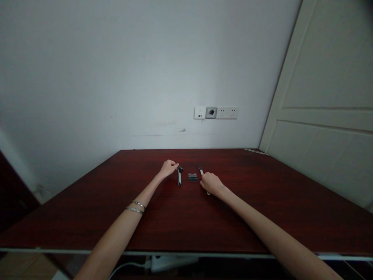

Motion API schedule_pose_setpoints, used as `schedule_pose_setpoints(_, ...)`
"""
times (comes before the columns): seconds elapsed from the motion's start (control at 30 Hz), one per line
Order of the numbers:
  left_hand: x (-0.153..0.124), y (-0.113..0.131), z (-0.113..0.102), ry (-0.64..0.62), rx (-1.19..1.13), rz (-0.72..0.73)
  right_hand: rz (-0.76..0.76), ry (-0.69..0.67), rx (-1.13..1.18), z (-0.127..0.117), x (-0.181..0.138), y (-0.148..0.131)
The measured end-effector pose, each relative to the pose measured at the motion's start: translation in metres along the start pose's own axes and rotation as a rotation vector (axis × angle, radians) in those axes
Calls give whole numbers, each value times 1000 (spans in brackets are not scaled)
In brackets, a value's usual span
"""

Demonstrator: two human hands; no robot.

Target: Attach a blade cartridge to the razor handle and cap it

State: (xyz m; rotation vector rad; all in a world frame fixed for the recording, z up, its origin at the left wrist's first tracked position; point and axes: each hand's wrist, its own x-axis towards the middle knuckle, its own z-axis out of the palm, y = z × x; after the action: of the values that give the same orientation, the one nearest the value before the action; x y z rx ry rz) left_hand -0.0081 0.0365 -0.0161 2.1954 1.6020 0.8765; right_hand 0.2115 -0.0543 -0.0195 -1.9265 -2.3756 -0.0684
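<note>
Left hand (pixel 168 168): bare, far-left of centre, palm down; fingertips at the far end of the razor. Grip: fingers bunched, but can't tell if they pinch it.
Silver-and-black razor w/ slim handle (pixel 179 179): on the bench just right of that hand, head at far end, handle pointing near.
Small clear, flat plastic case w/ dark contents (pixel 192 177): flat on the bench, btwn the razor & the right-hand tool, touching neither; exact contents too small to tell.
Right hand (pixel 213 183): bare, right of the case, knuckles up. Grip: fingers curled tog., clamped on the tool's middle.
Slim pale-silver tool w/ dark tip (pixel 201 170): under the right hand, tip out at far side, other end showing on near side; type unclear.
Two silver metal bangles (pixel 136 207): on left forearm.
Glossy red-brown wood-look bench (pixel 163 229): wide, runs far to the wall.
Plain white wall w/ dark scuffs (pixel 116 77): far side; carries a row of white & grey socket plates (pixel 222 113), right of centre.
Pale panelled door (pixel 326 85): far right, at an angle.
White power strip (pixel 171 263): below the bench's near edge, w/ white cable (pixel 128 264) to its left.
</note>
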Motion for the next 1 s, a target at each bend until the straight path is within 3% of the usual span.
schedule_pose_setpoints(0.33,0,-5,-2,20,6,-25,-8,78,15,0,0,5)
schedule_pose_setpoints(0.57,-2,-7,-7,13,3,-61,96,159,35,-9,11,27)
schedule_pose_setpoints(0.8,-5,-7,-4,-75,57,-140,189,149,50,-10,32,51)
schedule_pose_setpoints(1.0,-15,13,0,-174,218,-235,231,139,80,-7,43,51)
